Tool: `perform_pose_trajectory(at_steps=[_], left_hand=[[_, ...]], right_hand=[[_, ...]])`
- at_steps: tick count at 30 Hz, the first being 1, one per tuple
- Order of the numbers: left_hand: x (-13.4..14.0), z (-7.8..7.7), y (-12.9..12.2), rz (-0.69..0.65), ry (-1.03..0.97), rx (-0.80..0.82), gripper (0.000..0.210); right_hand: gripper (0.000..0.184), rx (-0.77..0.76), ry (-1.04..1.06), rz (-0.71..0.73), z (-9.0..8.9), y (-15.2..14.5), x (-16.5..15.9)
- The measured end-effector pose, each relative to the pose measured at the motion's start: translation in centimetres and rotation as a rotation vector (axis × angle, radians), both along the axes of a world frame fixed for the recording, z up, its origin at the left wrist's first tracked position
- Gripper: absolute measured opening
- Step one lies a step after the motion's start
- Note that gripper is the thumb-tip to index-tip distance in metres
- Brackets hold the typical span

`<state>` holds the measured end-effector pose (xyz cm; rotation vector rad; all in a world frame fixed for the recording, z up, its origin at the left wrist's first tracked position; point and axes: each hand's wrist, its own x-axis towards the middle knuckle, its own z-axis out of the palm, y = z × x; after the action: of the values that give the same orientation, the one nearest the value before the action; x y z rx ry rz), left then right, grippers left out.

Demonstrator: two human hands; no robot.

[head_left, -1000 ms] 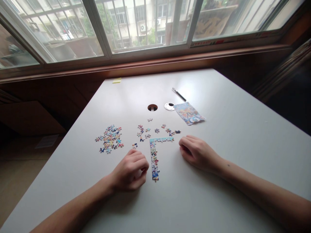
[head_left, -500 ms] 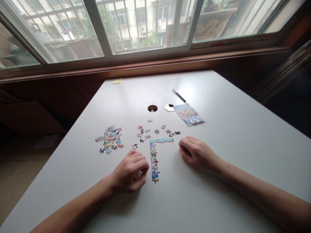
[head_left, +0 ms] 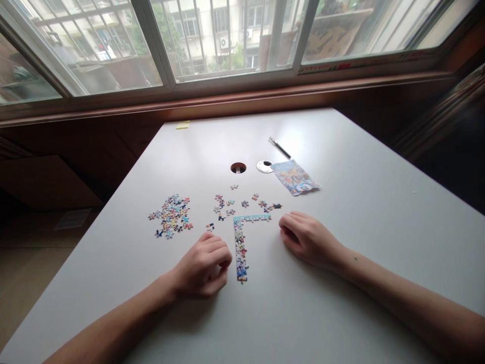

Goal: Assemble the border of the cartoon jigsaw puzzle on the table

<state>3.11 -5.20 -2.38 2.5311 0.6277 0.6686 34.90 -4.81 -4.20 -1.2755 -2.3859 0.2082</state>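
My left hand [head_left: 206, 265] rests on the white table [head_left: 273, 318], its fingers curled in loosely and no object showing in them. Just to its right lies an L-shaped strip of joined jigsaw pieces [head_left: 241, 247], one arm along the top and the longer one running towards me. My right hand [head_left: 305, 235] lies beyond the strip's upper right end, apart from it, also curled closed with nothing visible inside. Above the strip are several loose jigsaw pieces [head_left: 245, 203]. A heap of puzzle pieces [head_left: 172, 217] sits farther left.
A printed picture sheet [head_left: 295, 177] lies at the back right, beside a dark pen [head_left: 280, 147] and a round metal cover [head_left: 264, 166]. The tabletop has a cable hole [head_left: 238, 168]. A yellow sticky note [head_left: 183, 125] is near the far edge, below the window [head_left: 227, 40].
Both hands stay in place, and the puzzle pieces lie as before. Only the camera view shifts very slightly.
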Motion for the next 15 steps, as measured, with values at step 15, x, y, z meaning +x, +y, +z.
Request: perform_pose_trajectory(at_steps=[15], left_hand=[[-0.10, -0.06, 0.16, -0.013, 0.016, 0.015, 0.020]], right_hand=[[0.014, 0.005, 0.012, 0.002, 0.25, -0.04, -0.02]])
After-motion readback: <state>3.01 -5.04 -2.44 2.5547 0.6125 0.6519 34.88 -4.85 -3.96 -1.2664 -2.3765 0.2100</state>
